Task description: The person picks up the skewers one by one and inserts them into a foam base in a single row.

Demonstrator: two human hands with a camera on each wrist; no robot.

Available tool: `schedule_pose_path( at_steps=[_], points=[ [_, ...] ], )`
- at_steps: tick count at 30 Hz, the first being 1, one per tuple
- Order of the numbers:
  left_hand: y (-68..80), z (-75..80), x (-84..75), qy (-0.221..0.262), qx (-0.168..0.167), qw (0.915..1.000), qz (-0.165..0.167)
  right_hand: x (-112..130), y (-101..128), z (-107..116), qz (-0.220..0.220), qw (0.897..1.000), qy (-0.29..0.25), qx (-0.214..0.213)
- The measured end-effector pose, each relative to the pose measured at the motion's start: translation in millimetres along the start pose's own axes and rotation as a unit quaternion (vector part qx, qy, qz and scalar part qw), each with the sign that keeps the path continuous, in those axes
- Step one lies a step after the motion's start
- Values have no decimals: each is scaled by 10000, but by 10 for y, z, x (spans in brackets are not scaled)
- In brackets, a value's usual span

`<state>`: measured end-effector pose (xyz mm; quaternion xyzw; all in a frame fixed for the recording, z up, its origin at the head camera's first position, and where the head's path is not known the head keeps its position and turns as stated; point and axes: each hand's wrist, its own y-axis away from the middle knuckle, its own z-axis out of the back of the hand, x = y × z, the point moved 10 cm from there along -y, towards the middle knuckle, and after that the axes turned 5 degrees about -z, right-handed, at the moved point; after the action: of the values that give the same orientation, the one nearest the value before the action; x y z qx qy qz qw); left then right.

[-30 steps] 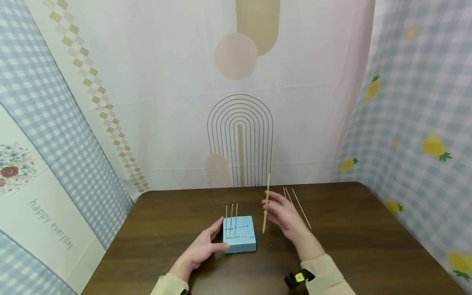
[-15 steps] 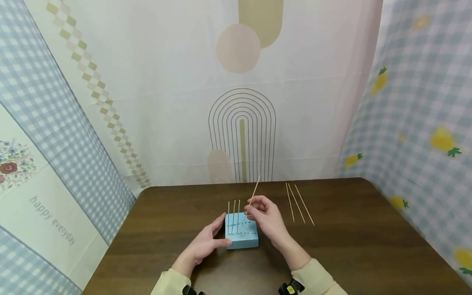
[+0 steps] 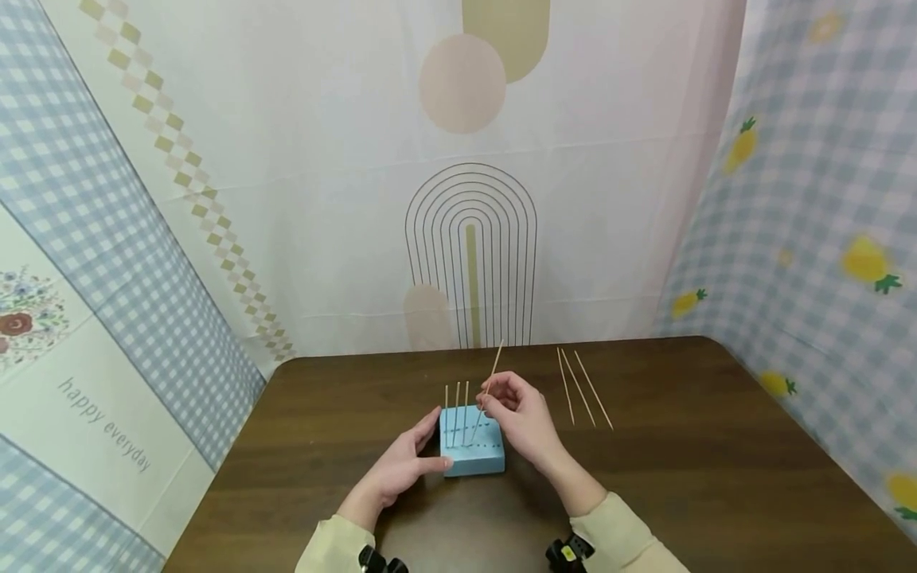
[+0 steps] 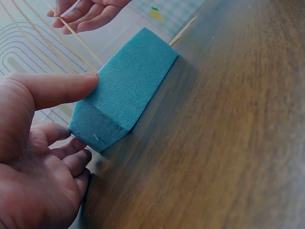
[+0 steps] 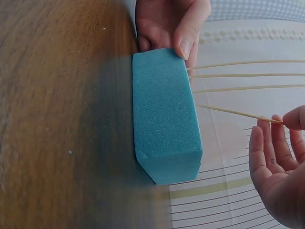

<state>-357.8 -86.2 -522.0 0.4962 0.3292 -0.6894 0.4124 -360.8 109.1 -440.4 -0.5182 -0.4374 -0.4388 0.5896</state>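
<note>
right hand (image 3: 517, 407) pinches a tilted skewer (image 3: 490, 379) at the foam block (image 3: 473, 450), table centre; left hand (image 3: 403, 468) braces it from 9 o'clock. the slant could snap or miss, tip seemingly barely seated.

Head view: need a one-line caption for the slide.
Right hand pinches a thin wooden skewer into a blue foam block steadied by the left hand on a dark wooden table.
</note>
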Motion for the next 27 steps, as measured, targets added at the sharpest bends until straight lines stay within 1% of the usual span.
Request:
schedule_pose_path(
  at_steps=[4,7,10,14,20,27],
  points=[
    [-21,6,-21,70,-25,10000,-14,42,-12,-5,75,9997,194,100],
    [-24,9,-24,74,-30,10000,-3,75,-4,-30,178,9984,490,238],
    [-12,10,-9,28,-19,10000,55,95,20,-70,295,9949,880,383],
    [1,13,25,-27,-3,9999,115,104,48,-127,451,9895,1259,540],
    [-5,15,12,-35,-12,10000,71,98,50,-154,592,9859,1451,580],
    [8,10,-19,28,-29,10000,72,55,42,-160,427,9848,1538,677]
  ],
)
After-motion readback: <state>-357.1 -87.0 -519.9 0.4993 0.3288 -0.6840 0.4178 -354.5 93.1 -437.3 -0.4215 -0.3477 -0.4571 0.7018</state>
